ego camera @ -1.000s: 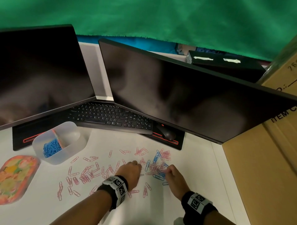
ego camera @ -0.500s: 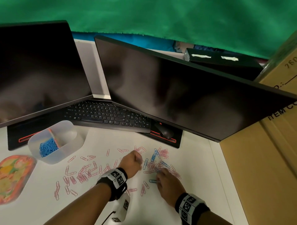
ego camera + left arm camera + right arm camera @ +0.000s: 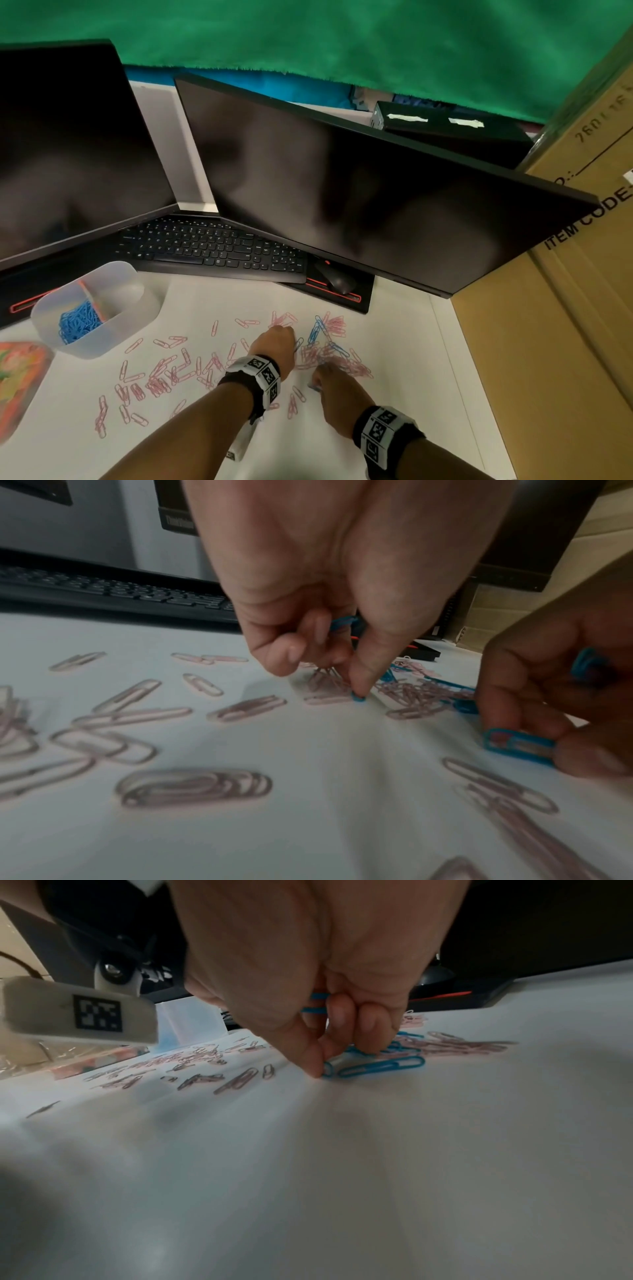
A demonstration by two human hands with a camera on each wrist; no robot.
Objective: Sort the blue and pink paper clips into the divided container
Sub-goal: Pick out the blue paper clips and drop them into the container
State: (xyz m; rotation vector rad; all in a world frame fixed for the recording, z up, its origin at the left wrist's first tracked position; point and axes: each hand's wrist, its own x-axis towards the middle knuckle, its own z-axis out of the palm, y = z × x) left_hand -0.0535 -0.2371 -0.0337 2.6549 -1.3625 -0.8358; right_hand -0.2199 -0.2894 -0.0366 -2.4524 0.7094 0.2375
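A green cloth (image 3: 342, 37) hangs behind a white tabletop (image 3: 394, 342), with a big cardboard box (image 3: 565, 308) at the right. Two dark monitors (image 3: 359, 192) lean over a black keyboard (image 3: 212, 245) and a mouse (image 3: 335, 279) at the far side.

At the near left stands the divided container (image 3: 113, 339), translucent, with an orange divider; its left compartment holds a heap of blue clips (image 3: 78, 322), and the right one looks bare. Pink paper clips (image 3: 164, 373) lie scattered flat across the middle of the tabletop, pointing every way. A mixed pile of blue and pink (image 3: 329, 349) sits just right of centre, between and beyond both hands.

The left hand (image 3: 274, 346) has its fingers (image 3: 284, 656) curled around gathered blue clips, its thumb tip pressing the end of another one down. The right hand (image 3: 339, 401) also holds blue clips in curled fingers (image 3: 373, 1026), and thumb and forefinger pinch at the end of a blue paper clip (image 3: 380, 1066) lying flat, its long axis running left to right, rounded end toward the thumb.

The step in hand seems to be gathering blue clips. It would go best by sliding each one clear of the tangle before lifting by its end, so no pink clip hooks along.
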